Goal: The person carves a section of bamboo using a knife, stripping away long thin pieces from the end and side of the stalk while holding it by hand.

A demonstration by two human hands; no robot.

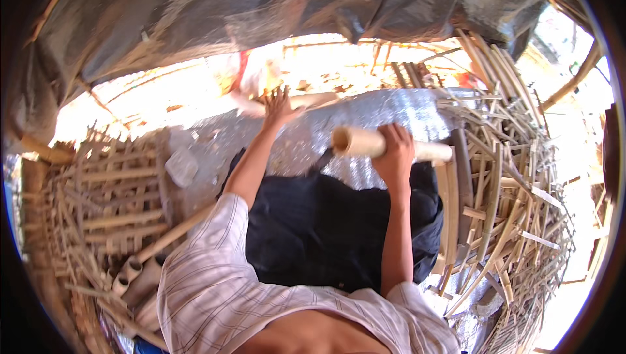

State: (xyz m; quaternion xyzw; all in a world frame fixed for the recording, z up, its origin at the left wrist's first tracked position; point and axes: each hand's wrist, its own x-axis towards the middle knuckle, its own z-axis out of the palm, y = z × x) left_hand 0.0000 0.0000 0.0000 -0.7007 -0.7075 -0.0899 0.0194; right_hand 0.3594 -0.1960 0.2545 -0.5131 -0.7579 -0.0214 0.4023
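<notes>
Clenches right hand (395,148) around bamboo tube (365,142), three o'clock; spreads left hand (281,111), fingers unclosed, at eleven; has piled strips (493,191) crowding farther three, bamboo lattice (124,219) and pale lump (181,168) at nine.

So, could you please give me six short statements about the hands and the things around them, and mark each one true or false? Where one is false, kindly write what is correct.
1. The right hand grips a bamboo tube. True.
2. The tube's visible open end faces the person's right. False: it faces left.
3. The left hand is closed into a fist. False: its fingers are spread.
4. Black cloth lies in front of the person's shirt. True.
5. Bamboo strips are heaped on the person's right side. True.
6. The shirt is plain red. False: it is pale, with thin dark lines.
</notes>
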